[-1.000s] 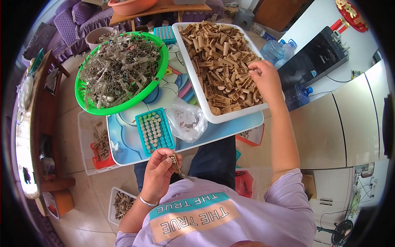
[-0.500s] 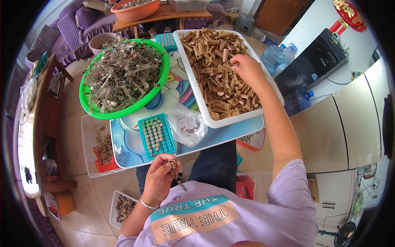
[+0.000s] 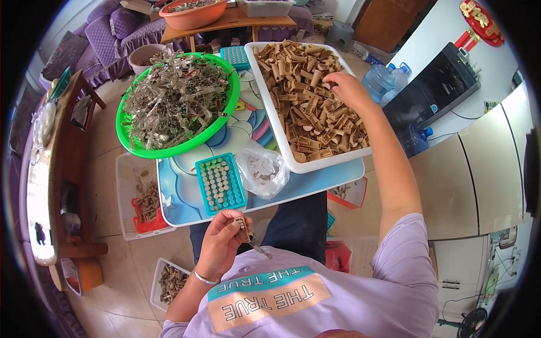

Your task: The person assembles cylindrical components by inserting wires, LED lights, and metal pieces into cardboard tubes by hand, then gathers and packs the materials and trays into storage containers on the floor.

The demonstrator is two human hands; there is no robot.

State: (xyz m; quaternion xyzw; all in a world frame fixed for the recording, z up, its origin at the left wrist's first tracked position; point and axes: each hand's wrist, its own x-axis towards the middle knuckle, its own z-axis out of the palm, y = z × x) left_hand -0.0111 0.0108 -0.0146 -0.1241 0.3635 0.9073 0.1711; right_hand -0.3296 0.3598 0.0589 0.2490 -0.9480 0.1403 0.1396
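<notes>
My left hand [image 3: 224, 236], low in front of my shirt, pinches a small brown half-shell casing [image 3: 242, 228] with little pale parts in it. A thin clear-and-dark piece [image 3: 260, 250] hangs from its lower end. My right hand [image 3: 349, 90] reaches over the far right side of a white tray [image 3: 294, 163], its fingers slightly bent and apart just above the heap of brown half-shell casings [image 3: 310, 112]. No piece shows between those fingers.
On the low table [image 3: 180, 205] are a green basket [image 3: 234, 104] of clear tangled electronic parts, a teal tray [image 3: 220, 183] of small round discs, and a clear plastic bag [image 3: 262, 169]. Floor bins [image 3: 160, 281] and water bottles [image 3: 378, 81] stand around.
The view has shifted slightly, moving the scene rightward. My right hand stays over the casings, its fingers a little more apart. My left hand keeps its casing, now tilted a bit differently.
</notes>
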